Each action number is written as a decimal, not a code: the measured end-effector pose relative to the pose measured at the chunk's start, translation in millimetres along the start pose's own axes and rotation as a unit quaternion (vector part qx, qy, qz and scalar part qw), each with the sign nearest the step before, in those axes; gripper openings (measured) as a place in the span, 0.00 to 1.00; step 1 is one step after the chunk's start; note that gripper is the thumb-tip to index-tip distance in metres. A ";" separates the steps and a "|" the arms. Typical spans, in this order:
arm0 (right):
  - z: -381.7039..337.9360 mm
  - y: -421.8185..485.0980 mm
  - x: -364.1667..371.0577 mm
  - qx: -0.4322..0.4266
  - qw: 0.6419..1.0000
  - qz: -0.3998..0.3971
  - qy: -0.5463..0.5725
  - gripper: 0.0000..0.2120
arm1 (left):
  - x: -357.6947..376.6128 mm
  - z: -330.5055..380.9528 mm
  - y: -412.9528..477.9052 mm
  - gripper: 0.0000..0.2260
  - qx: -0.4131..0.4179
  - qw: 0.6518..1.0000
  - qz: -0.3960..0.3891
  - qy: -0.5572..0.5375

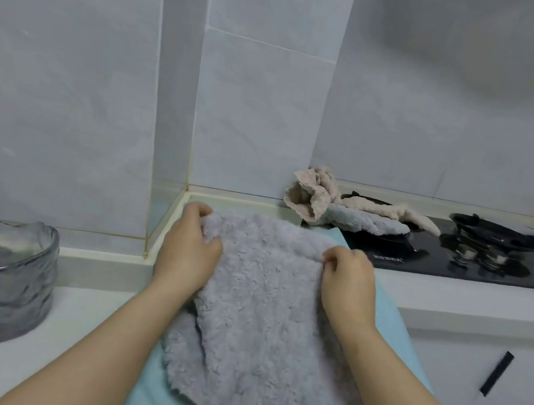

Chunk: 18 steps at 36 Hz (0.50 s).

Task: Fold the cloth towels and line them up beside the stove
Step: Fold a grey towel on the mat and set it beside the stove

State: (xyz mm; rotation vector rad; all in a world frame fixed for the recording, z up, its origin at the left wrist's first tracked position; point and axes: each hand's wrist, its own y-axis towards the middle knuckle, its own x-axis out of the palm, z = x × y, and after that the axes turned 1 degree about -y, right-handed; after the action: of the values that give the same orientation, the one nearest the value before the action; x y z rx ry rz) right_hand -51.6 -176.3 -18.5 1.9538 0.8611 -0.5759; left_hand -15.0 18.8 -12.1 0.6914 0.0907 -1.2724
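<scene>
A fluffy grey towel (260, 305) lies on a light teal cloth (395, 332) on the white counter, left of the stove (457, 262). My left hand (187, 252) pinches the grey towel's far left corner. My right hand (349, 280) grips its far right corner. The towel's left part looks folded over, with a lower layer showing near the front. A crumpled heap of towels, beige (312, 191) and pale blue (359, 221), rests on the stove's left burner.
A glass bowl (1, 280) stands on the counter at the left. Tiled walls and a corner pillar (176, 102) rise just behind. The stove's right burner (493, 231) is black. A cabinet front with a black handle (496, 373) is below right.
</scene>
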 end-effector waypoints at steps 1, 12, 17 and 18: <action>-1.8 4.8 1.6 -0.008 1.000 0.011 -0.001 0.13 | 0.9 -2.5 1.2 0.19 0.003 1.000 -0.002 -0.011; 2.3 -10.6 22.2 0.069 0.962 -0.203 -0.169 0.18 | 15.4 -25.9 -4.8 0.18 -0.028 0.973 -0.121 0.194; 6.0 -8.9 25.3 0.046 0.970 -0.179 -0.159 0.18 | 11.8 -23.6 -3.4 0.18 -0.040 0.967 -0.131 0.214; 6.8 -7.5 26.0 0.042 0.971 -0.175 -0.156 0.18 | 11.1 -21.9 -3.7 0.18 -0.038 0.967 -0.142 0.208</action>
State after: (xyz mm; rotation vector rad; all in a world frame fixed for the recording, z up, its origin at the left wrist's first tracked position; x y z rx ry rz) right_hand -40.8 -170.7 -43.6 1.7280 0.9957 -1.1105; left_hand -8.0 20.4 -35.9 0.8935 0.5983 -1.3700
